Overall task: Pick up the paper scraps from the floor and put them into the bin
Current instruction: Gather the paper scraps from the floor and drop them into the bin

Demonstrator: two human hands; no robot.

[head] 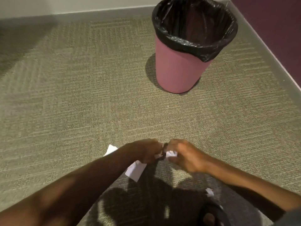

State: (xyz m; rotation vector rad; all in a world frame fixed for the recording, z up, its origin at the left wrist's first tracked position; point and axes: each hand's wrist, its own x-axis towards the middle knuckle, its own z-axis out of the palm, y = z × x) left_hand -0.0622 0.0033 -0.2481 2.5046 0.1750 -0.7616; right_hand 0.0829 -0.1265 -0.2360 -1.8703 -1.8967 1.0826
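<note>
My left hand (147,151) and my right hand (185,156) meet low in the middle of the view, fingers curled. The left hand grips white paper scraps that hang below it (136,170). My right hand pinches a small crumpled white scrap (171,154) between the two hands. Another white scrap (110,149) shows behind my left forearm; whether it lies on the carpet or is held I cannot tell. A small scrap (209,192) lies on the carpet under my right forearm. The pink bin (177,70) with a black liner (195,44) stands upright, farther ahead and to the right.
Grey-green carpet (81,95) covers the floor. A pale wall with a skirting board (81,13) runs along the back, and a dark purple wall (276,30) closes the right side behind the bin. A foot in a dark sandal (210,216) stands at the bottom.
</note>
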